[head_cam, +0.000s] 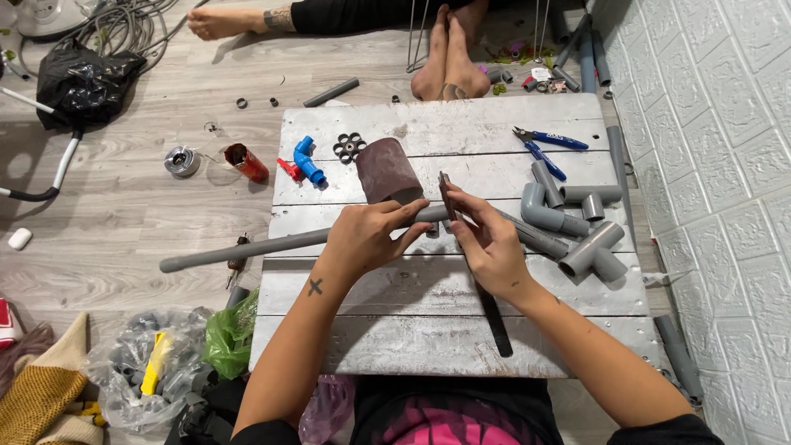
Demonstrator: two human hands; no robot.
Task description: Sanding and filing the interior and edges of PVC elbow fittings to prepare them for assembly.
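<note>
Grey pipe point(272, 244) clamped under left hand point(362, 235) fingers; right hand point(488, 239) fingers pinch hacksaw blade point(482, 288) across it.

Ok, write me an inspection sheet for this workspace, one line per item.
Surface: grey plank board on a wood floor, scuffed.
Job's things: long grey pipe across the board; thin saw blade set against it.
Clutter: grey fittings, blue cutters, sandpaper roll, blue valve, red can, tape roll, bags.
Hands: left hand grips the pipe; right hand pinches the blade.
Cables: grey bundle at top left.
Surroundings: white tiled wall on the right; another person's bare feet beyond the board.
</note>
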